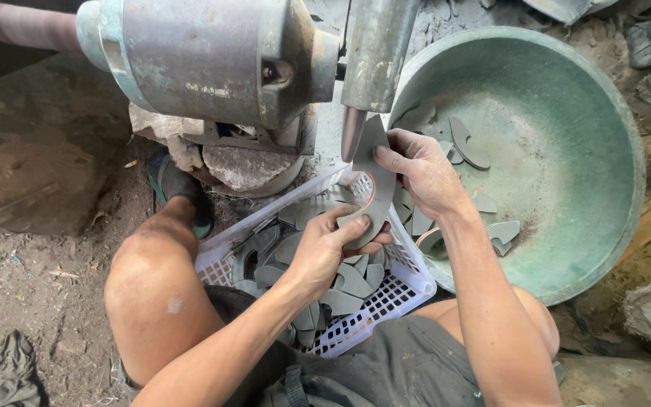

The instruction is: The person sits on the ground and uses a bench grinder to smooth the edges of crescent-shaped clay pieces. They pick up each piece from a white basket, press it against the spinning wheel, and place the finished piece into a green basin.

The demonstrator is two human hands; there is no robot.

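Care suits this grind: both the left hand [325,252] and right hand [423,169], clamped on the curved metal blade [374,188], should steady it squarely against the grinder tip [352,136].

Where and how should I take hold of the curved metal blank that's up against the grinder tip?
Probably at its two ends, as the hands do now. The curved metal blank is flat, thin and crescent-shaped, standing nearly upright with its upper edge at the grinder tip. The right hand pinches the top from the right; the left hand cups the lower end from below, over the white basket, keeping fingers off the tip.
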